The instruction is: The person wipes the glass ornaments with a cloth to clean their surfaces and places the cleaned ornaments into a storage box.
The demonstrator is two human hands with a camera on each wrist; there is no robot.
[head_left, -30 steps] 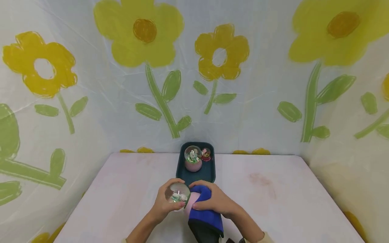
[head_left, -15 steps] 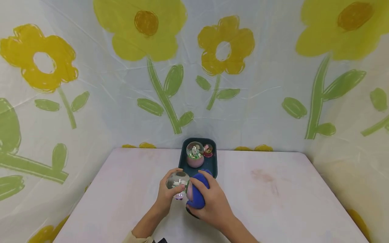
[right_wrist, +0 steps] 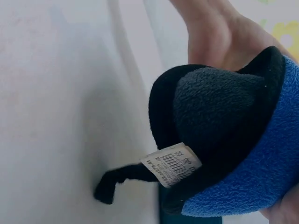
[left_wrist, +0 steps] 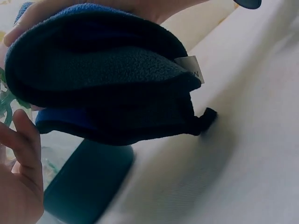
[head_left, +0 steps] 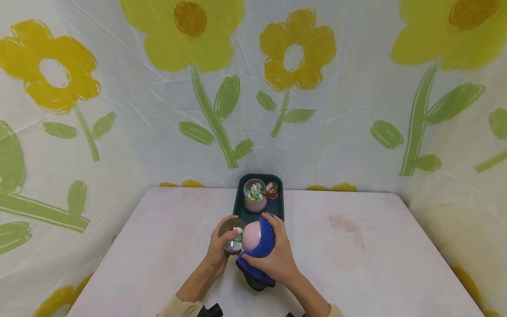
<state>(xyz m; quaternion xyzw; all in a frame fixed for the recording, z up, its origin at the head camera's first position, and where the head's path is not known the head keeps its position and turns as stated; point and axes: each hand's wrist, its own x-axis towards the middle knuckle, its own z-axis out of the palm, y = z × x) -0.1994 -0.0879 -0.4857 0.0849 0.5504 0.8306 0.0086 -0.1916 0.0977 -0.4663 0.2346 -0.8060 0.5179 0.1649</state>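
In the head view my left hand [head_left: 215, 251] grips a snow globe [head_left: 251, 236] by its clear dome. The globe is tipped on its side, its pink base facing right. My right hand [head_left: 280, 255] holds a blue cleaning cloth [head_left: 267, 242] around that base. The cloth [left_wrist: 107, 74] hangs in dark-lined folds in the left wrist view. Its black loop and white label [right_wrist: 173, 164] show in the right wrist view. Some of the right fingers are hidden behind the cloth.
Beyond the hands a dark green tray [head_left: 240, 209] lies on the pale table [head_left: 336, 246]. On it stand another pink-based snow globe [head_left: 255, 196] and a small red-based one [head_left: 271, 190]. A flowered cloth wall [head_left: 336, 145] rises behind the table.
The right hand has shifted the cloth about the pink base, uncovering more of its pink surface. The cloth's hanging end has swung round below the hands. The left hand still grips the dome.
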